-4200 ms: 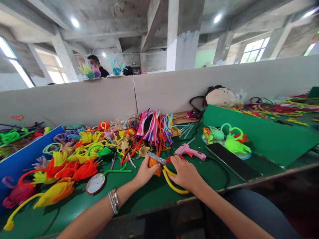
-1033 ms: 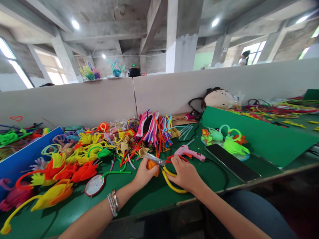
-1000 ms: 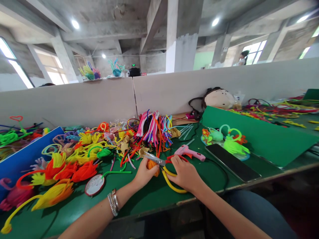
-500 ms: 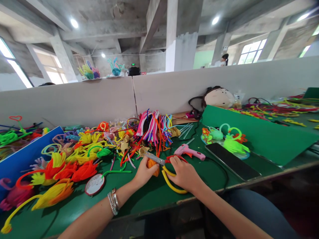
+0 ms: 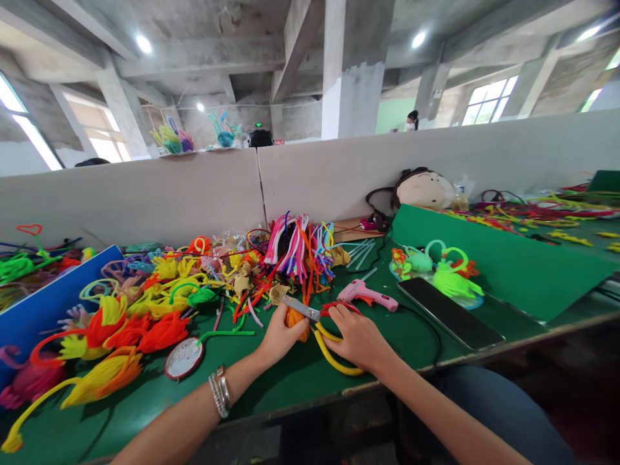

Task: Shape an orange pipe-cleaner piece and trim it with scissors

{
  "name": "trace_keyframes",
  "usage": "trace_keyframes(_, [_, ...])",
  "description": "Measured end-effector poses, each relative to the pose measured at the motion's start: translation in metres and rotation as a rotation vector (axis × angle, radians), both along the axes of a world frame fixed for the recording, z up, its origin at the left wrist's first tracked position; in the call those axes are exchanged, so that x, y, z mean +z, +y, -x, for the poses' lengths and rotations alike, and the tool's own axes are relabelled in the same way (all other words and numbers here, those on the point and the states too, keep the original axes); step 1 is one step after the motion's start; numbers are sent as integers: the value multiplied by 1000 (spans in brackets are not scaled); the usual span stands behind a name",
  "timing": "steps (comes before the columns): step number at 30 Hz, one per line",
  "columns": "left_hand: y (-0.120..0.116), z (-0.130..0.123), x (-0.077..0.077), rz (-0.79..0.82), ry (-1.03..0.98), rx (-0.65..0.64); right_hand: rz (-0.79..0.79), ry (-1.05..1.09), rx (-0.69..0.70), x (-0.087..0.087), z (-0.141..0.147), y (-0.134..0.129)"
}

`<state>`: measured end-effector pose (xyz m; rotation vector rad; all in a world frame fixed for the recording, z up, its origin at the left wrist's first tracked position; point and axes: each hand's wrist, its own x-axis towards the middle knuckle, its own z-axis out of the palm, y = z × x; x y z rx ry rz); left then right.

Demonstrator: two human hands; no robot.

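My left hand [image 5: 279,339] is closed around an orange fuzzy pipe-cleaner bundle [image 5: 295,323], partly hidden by the fingers. My right hand [image 5: 356,337] grips a pair of scissors [image 5: 303,308] with red at the handle. Their metal blades point left and lie across the top of the bundle, near my left fingertips. A thick yellow curved piece [image 5: 339,367] hangs below the right fingers; whether it belongs to the scissors cannot be made out. Just beyond the right hand lies a pink glue gun [image 5: 371,295].
Colourful pipe-cleaner pieces [image 5: 165,329] heap up at left beside a blue board [image 5: 58,284]. A round white disc [image 5: 184,359] lies nearer. Behind stands a bunch of pipe cleaners [image 5: 300,248]. A black phone [image 5: 450,313] and green board [image 5: 498,265] are at right.
Both hands, the scissors and the orange bundle look almost unmoved. In the far background, a person has shifted left.
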<state>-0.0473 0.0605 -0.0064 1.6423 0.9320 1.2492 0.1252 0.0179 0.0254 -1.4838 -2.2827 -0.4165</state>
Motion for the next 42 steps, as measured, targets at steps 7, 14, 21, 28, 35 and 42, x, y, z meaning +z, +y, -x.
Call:
trace_keyframes(7, [-2, 0, 5, -28, 26, 1, -74, -31, 13, -5, -2, 4])
trace_keyframes(14, [-2, 0, 7, -39, 25, -12, -62, -13, -88, -3, -11, 7])
trace_keyframes(21, [-2, 0, 7, -41, 23, -27, -165, -51, -110, 4, -18, 6])
trace_keyframes(28, [0, -1, 5, 57, -117, -79, -297, -67, -72, 6, -18, 5])
trace_keyframes(35, [-1, -4, 12, 211, -235, -114, -278, -81, -121, 6, -21, 5])
trace_keyframes(42, [-2, -4, 7, 194, -211, -132, -131, -3, -84, -5, -10, 1])
